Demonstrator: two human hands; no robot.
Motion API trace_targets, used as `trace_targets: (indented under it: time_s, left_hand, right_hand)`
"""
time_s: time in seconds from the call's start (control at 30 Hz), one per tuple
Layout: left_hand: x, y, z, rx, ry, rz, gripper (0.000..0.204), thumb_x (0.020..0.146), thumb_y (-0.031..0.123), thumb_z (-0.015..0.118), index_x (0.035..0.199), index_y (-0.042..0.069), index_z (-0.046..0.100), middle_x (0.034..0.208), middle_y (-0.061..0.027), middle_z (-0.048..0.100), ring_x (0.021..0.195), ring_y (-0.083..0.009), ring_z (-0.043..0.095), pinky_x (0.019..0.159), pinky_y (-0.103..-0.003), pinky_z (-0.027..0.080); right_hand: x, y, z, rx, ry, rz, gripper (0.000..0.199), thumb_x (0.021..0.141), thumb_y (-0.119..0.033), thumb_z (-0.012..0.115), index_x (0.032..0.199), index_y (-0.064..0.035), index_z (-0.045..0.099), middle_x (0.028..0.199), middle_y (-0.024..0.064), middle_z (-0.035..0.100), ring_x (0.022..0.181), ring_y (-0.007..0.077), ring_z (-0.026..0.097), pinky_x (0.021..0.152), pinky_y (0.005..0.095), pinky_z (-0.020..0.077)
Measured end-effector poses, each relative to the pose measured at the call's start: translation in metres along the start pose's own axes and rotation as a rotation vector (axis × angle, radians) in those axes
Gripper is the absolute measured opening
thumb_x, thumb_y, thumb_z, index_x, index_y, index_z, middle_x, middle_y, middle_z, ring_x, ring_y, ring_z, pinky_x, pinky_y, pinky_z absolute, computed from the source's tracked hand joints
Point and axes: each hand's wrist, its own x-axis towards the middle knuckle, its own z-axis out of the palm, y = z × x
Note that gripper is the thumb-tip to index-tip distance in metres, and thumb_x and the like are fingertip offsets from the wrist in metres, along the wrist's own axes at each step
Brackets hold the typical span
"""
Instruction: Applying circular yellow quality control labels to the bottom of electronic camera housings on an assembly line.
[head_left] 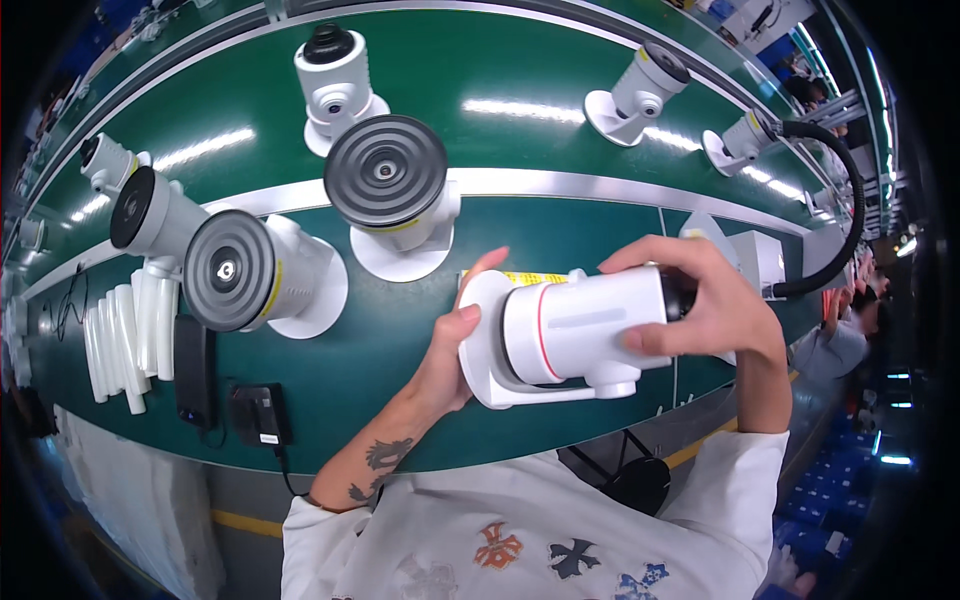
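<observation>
Lying on its side before me is a white cylindrical device (590,318) with a thin red ring, a black band and a bracket joined to a round white base. My left hand (447,348) is closed around the rim of that base, thumb on its face. At the device's other end, my right hand (705,300) grips the body, fingers over the top and thumb on its side. A black part shows in that end, partly covered by the hand. Behind the device, a yellow printed strip (535,279) peeks out.
Similar white devices with ribbed black discs stand left, one (385,170) beyond my left hand and another (228,270) farther left. White tubes (125,340), a black box (195,370) and a black adapter (258,413) lie nearby. A green conveyor (500,60) carries several more devices; a black hose (850,190) arches at right.
</observation>
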Motion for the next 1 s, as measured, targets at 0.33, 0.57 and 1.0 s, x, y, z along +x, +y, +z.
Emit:
trace_targets:
  time_s: [0.33,0.57,1.0]
  left_hand:
    - [-0.009,0.037,0.051,0.086,0.076,0.043,0.092,0.089,0.061,0.054,0.153,0.014,0.007,0.148,-0.0191,0.031,0.13,-0.0364,0.044,0.102,-0.054,0.044]
    - [-0.009,0.0,-0.032,1.07,0.485,0.941,0.032,0.073,0.002,0.079,0.101,0.001,0.064,0.098,-0.0135,0.058,0.067,-0.0209,0.061,0.055,-0.032,0.053]
    - [-0.002,0.003,-0.034,1.731,0.18,0.657,0.058,0.072,0.022,0.081,0.122,0.003,0.058,0.129,-0.0168,0.05,0.122,-0.0373,0.047,0.103,-0.047,0.039]
  right_hand:
    - [0.008,-0.057,-0.096,-0.116,0.097,-0.036,0.048,0.065,-0.027,0.082,0.101,-0.0016,0.065,0.091,0.0067,0.065,0.08,0.0138,0.062,0.073,0.0256,0.0515]
    - [0.197,-0.031,-0.121,-0.792,0.243,-0.035,0.063,0.059,-0.043,0.078,0.104,0.0006,0.07,0.093,0.0187,0.071,0.084,0.0282,0.069,0.075,0.0361,0.0565]
    - [0.242,0.025,-0.156,-0.853,0.634,0.225,0.121,0.054,-0.073,0.078,0.14,0.0046,0.042,0.141,0.0287,0.044,0.134,0.0373,0.041,0.111,0.043,0.0349]
